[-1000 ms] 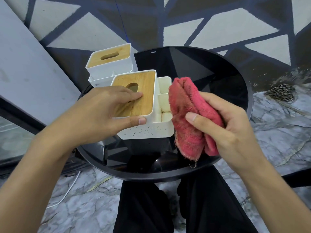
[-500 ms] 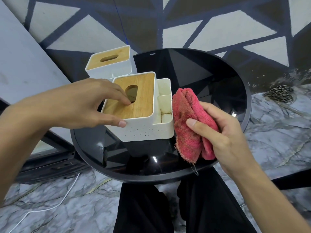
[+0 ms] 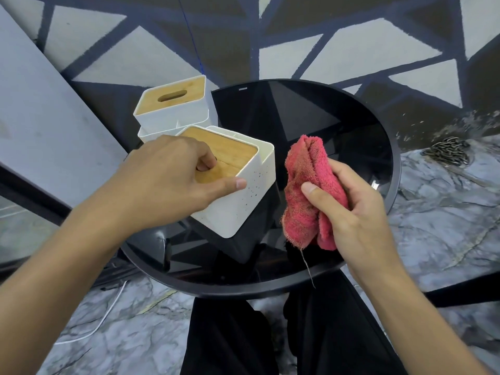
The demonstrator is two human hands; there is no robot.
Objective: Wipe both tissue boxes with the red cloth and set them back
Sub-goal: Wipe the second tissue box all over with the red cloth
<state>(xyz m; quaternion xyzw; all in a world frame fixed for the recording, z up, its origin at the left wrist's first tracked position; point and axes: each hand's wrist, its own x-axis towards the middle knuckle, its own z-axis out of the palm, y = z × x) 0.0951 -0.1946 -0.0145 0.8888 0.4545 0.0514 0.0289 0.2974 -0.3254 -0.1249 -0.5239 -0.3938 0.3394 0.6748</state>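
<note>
Gripping tissue box [image 3: 243,201], seemingly lifted: left hand [image 3: 173,180]; red cloth [image 3: 305,190]: right hand [image 3: 357,212].

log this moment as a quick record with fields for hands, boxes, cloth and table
near tissue box: white, wooden lid, tilted
left hand: grips near tissue box, one finger in the lid slot, thumb on the white side
right hand: holds the bunched red cloth
red cloth: beside near tissue box, not touching it
far tissue box: upright behind the near one, untouched
table: round, black glass
</note>
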